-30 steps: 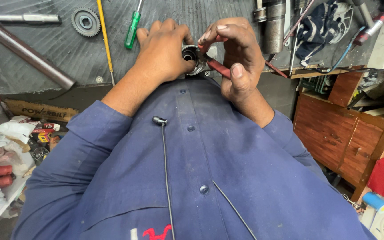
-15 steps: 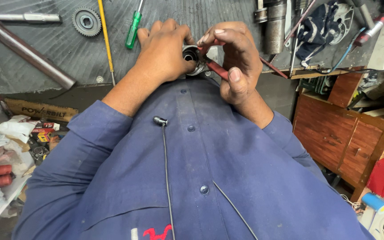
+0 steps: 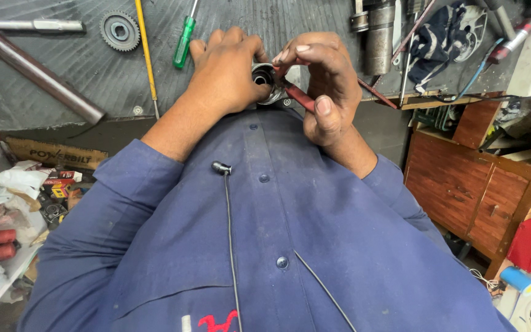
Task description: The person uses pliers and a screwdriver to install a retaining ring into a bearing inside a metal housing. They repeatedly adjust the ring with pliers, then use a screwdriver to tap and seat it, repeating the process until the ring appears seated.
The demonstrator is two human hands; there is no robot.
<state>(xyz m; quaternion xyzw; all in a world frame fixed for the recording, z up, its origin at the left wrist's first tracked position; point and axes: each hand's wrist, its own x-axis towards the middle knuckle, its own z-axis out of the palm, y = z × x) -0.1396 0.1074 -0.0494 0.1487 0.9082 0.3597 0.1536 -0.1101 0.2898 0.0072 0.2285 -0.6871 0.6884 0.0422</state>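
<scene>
- Round shiny metal ring part [image 3: 267, 79] sits just above the dark workbench's front edge [image 3: 112, 117], gripped in my left hand [image 3: 225, 74], fingers wrapped round its far side.
- My right hand [image 3: 321, 80] pinches a red-handled tool [image 3: 299, 97], its tip touching the ring's mouth.
- Well left of the ring, on the bench, lie a green-handled screwdriver [image 3: 184, 43], a yellow rod [image 3: 145, 55] and a dark toothed gear [image 3: 119, 29].

Gear [image 3: 119, 29] left of screwdriver [image 3: 184, 42], on bench [image 3: 81, 74]
</scene>
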